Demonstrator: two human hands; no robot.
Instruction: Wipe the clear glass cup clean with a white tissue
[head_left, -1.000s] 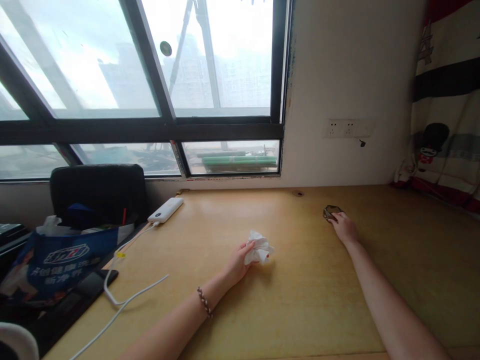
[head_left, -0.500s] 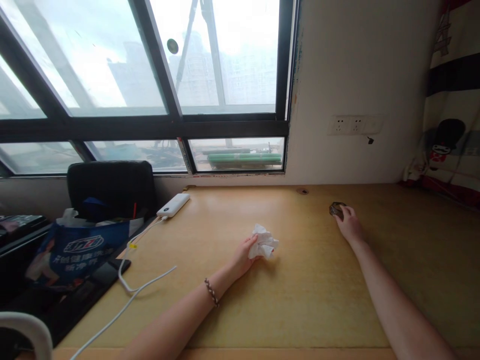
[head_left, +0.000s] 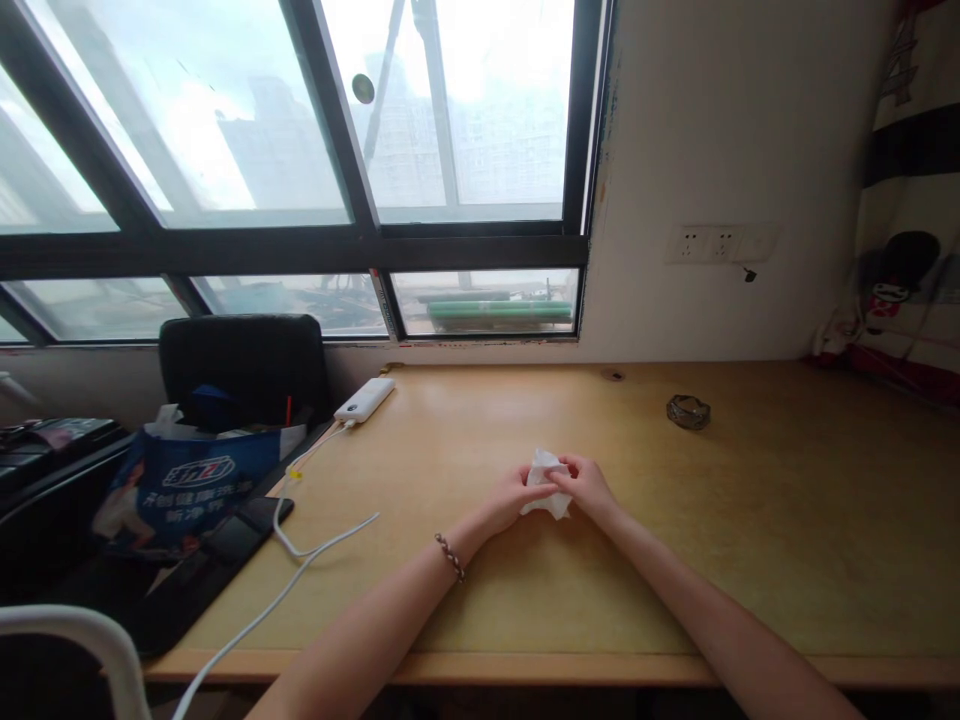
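Note:
Over the middle of the wooden table (head_left: pixel 465 600), my left hand (head_left: pixel 512 498) grips a crumpled white tissue (head_left: pixel 548 470) from its left side. My right hand (head_left: pixel 587 489) has its fingers closed on the same tissue from the right, so the two hands nearly meet. A dark glass ashtray (head_left: pixel 688 412) sits by itself on the table's back right part, apart from both hands.
At the table's left edge lies a white power bank (head_left: pixel 365 400), with a white cable (head_left: pixel 270 590) running to the front. A black chair (head_left: pixel 244 365) holding a blue bag (head_left: pixel 199 480) stands left. Wall sockets (head_left: pixel 706 243) are behind.
My right hand has let go of the ashtray and moved left to the tissue in my left hand. The view has shifted slightly.

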